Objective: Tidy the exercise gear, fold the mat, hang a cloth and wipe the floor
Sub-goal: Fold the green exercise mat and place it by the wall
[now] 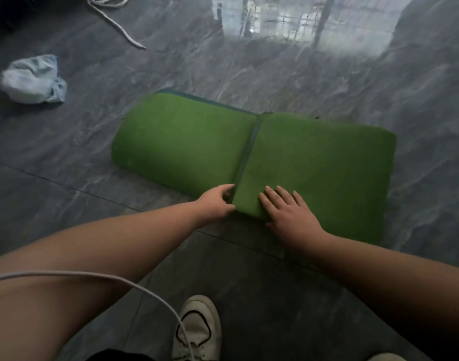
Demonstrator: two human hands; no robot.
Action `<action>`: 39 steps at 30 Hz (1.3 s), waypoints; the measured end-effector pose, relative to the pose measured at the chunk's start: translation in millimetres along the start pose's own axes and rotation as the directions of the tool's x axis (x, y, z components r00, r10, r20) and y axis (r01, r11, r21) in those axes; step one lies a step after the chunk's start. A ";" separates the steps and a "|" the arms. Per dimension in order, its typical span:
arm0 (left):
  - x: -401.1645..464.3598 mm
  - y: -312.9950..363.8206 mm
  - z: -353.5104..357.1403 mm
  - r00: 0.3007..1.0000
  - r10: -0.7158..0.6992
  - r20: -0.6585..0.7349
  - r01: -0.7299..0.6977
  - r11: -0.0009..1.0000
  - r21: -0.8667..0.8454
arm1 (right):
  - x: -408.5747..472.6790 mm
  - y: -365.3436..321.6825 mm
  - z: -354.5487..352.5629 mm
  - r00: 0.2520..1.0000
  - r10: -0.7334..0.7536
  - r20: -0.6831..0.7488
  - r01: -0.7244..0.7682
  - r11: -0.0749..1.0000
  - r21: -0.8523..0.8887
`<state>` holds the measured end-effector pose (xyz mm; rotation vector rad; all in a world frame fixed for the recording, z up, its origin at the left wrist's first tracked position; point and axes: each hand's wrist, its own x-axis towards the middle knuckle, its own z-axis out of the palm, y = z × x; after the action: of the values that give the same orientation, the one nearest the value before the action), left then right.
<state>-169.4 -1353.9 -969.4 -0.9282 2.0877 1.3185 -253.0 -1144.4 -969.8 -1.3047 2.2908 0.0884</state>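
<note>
A crumpled pale blue cloth (34, 79) lies far left on the grey marbled floor (301, 82), with a white rope (116, 24) beyond it. The folded green foam mat (186, 136) lies mid-floor. The left hand (218, 201) seems to pinch the overlapping flap's near edge, fingers curled. The right hand (291, 212) presses flat on the mat, fingers straight.

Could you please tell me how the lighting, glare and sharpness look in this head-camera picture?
Head view: dim overall; strong window glare on the glossy floor at top; the cloth at left is smeared by motion blur; the green mat and both hands, left hand and right hand, are soft but readable; wide-angle bending at the edges.
</note>
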 end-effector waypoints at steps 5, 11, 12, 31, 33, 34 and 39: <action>2.7 7.6 0.1 0.996 -0.079 -0.039 0.075 0.993 -0.087 | -2.8 1.3 1.4 1.000 -0.009 -0.016 0.009 1.000 0.010; 1.5 6.6 2.0 0.996 -0.070 -0.052 0.070 0.998 0.004 | -4.6 -5.8 -2.6 1.000 0.001 -0.012 0.000 1.000 0.016; 0.7 6.2 2.5 0.996 -0.068 -0.050 0.069 0.998 0.009 | -4.0 -7.6 -3.9 1.000 0.005 -0.003 -0.005 1.000 0.014; 5.2 -16.4 17.9 0.933 -0.297 -0.204 0.296 0.954 -0.039 | 12.2 -26.6 -15.5 0.997 0.067 0.048 -0.068 0.998 0.015; 5.7 -19.0 16.5 0.928 -0.325 -0.183 0.290 0.937 -0.193 | 13.1 -25.9 -15.4 0.996 0.071 0.056 -0.072 0.997 0.015; 6.8 -19.8 16.2 0.929 -0.328 -0.170 0.274 0.920 -0.279 | 13.5 -26.1 -15.4 0.995 0.076 0.060 -0.078 0.997 0.019; 5.9 -17.4 25.6 0.891 -0.424 -0.161 0.253 0.760 -0.599 | 12.6 -30.3 -18.4 0.994 0.105 0.029 -0.106 0.994 0.036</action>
<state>-158.6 -1337.4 -993.9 -1.7638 1.5940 1.7051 -240.5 -1176.1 -953.9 -1.1570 2.3262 0.0985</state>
